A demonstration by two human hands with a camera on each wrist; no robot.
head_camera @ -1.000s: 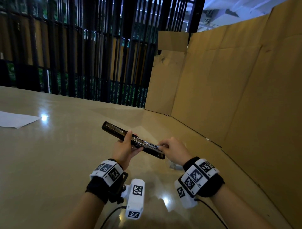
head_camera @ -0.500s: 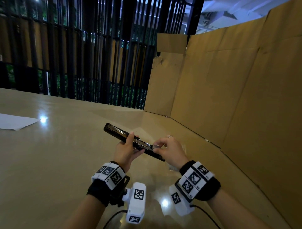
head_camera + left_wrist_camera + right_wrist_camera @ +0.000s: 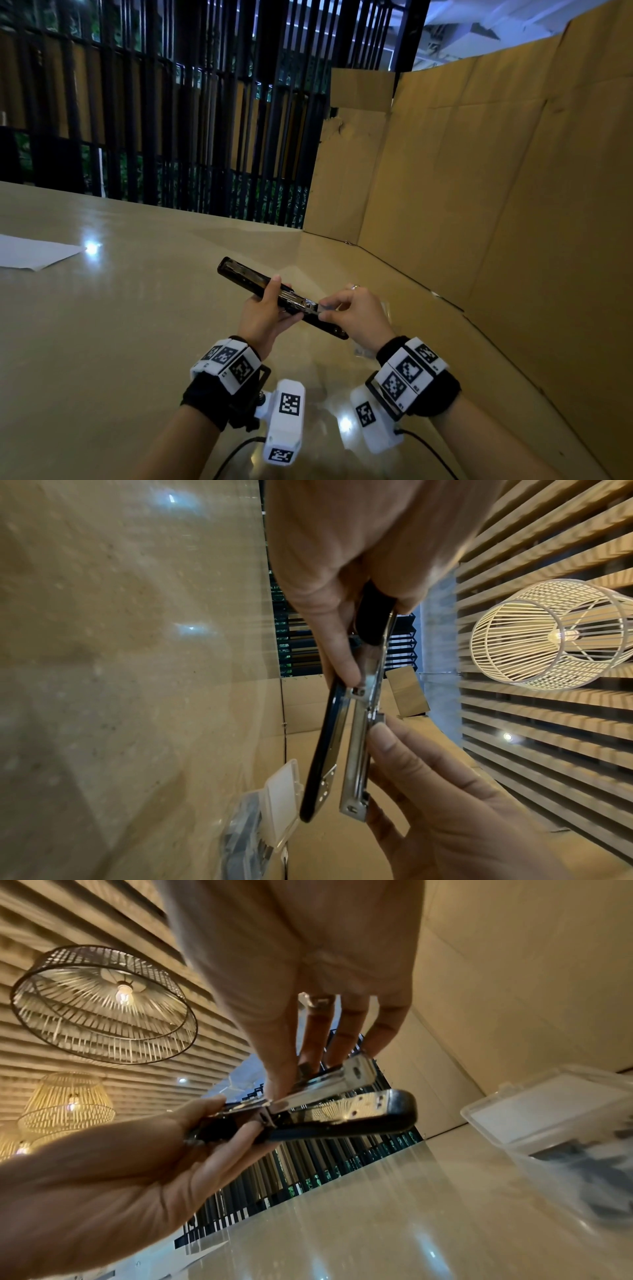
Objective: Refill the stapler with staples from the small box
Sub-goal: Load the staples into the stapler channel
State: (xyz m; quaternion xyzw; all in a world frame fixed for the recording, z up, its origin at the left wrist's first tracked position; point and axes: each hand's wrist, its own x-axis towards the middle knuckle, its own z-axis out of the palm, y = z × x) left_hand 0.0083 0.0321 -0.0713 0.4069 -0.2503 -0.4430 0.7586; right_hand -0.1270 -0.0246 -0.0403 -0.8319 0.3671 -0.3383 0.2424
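Observation:
A black stapler (image 3: 246, 279) hangs swung open above the table, its silver magazine (image 3: 358, 756) lifted off the black base (image 3: 322, 753). My left hand (image 3: 282, 298) grips it near the hinge, thumb on top and fingers underneath. My right hand (image 3: 323, 310) pinches the magazine (image 3: 329, 1080) near its front end between thumb and fingertips. Whether a staple strip lies under those fingers is hidden. The small clear plastic box (image 3: 279, 802) sits open on the table below the stapler, dark contents inside; in the right wrist view the box (image 3: 555, 1110) is at the right.
The glossy beige table (image 3: 120, 342) stretches left, with a white sheet of paper (image 3: 30, 255) at its far left edge. Tall cardboard walls (image 3: 479, 205) close off the right side and back corner. Black vertical bars stand behind the table.
My right fingers have slid a little along the magazine toward the left hand and loosened into a fingertip pinch. The stapler stays in the left hand's grip, almost unmoved.

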